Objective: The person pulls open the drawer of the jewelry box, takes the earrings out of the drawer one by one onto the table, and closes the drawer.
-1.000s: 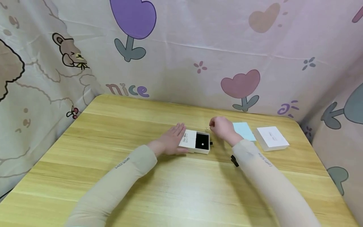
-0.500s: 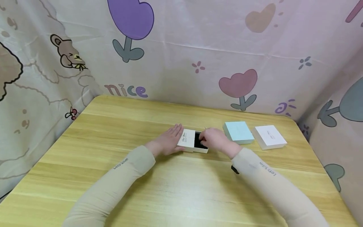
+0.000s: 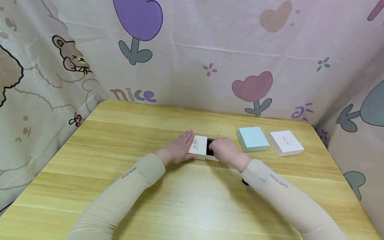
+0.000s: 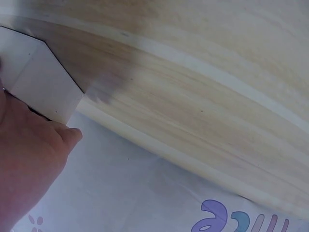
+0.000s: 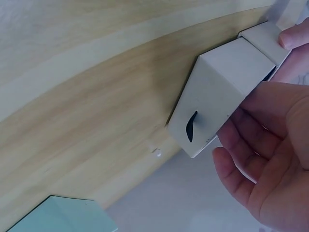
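Note:
A white lettered box sleeve (image 3: 198, 145) lies mid-table, its black-lined drawer (image 3: 212, 158) partly slid out to the right. My left hand (image 3: 179, 147) rests against the sleeve's left end, fingers straight on the far side and thumb along the near side. Over the drawer, my right hand (image 3: 226, 151) reaches in with bent fingers; their tips are hidden there, so I cannot tell what they hold. The drawer's front carries a black pull tab (image 5: 189, 127). Just beyond the drawer, a tiny shiny piece (image 3: 218, 134) lies on the wood.
To the right of the hands stand a light blue box (image 3: 253, 138) and a white box (image 3: 286, 142), side by side. Under the right forearm shows a small black object (image 3: 245, 182). A patterned cloth (image 3: 186, 53) hangs behind the wooden table (image 3: 168, 206).
My right hand has come from beyond the drawer's right end down into it, covering the pearl seen lying there earlier. The left hand stays on the sleeve.

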The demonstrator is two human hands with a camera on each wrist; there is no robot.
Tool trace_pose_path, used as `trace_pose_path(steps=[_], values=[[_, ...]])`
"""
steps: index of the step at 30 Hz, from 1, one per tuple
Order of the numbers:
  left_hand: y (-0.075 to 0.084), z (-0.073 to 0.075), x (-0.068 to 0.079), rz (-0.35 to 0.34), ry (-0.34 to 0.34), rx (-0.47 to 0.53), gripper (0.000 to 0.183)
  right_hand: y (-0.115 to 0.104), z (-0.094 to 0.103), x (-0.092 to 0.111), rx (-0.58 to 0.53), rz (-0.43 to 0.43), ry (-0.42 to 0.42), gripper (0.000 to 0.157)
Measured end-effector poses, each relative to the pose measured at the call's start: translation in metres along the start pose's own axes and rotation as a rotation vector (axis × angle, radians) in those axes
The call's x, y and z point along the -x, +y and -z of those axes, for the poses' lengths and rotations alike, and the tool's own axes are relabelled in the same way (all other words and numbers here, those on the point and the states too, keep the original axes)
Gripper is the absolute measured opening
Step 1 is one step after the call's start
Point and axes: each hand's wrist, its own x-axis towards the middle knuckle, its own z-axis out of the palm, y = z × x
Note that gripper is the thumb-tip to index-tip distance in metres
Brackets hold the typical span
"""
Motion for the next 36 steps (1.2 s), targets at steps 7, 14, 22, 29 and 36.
trace_pose_path(steps=[7,14,22,29,36], values=[[0.0,0.002,0.0,0.013,-0.024,-0.006,0.082,-0.001,-0.003,-0.001,0.021,0.012,0.018,0.016],[0.0,0.0,0.001,0.012,-0.02,0.006,0.081,0.005,0.001,-0.003,-0.061,0.026,0.026,0.02],[0.0,0.001,0.0,0.008,-0.023,-0.013,0.081,0.03,0.033,-0.008,-0.275,-0.179,0.157,0.021],[-0.001,0.001,0.001,0.003,-0.029,-0.021,0.081,0.06,0.016,-0.029,-0.273,-0.324,0.16,0.023],[-0.001,0.0,0.002,0.006,-0.033,-0.041,0.081,0.069,-0.003,-0.043,-0.242,-0.409,0.067,0.028]])
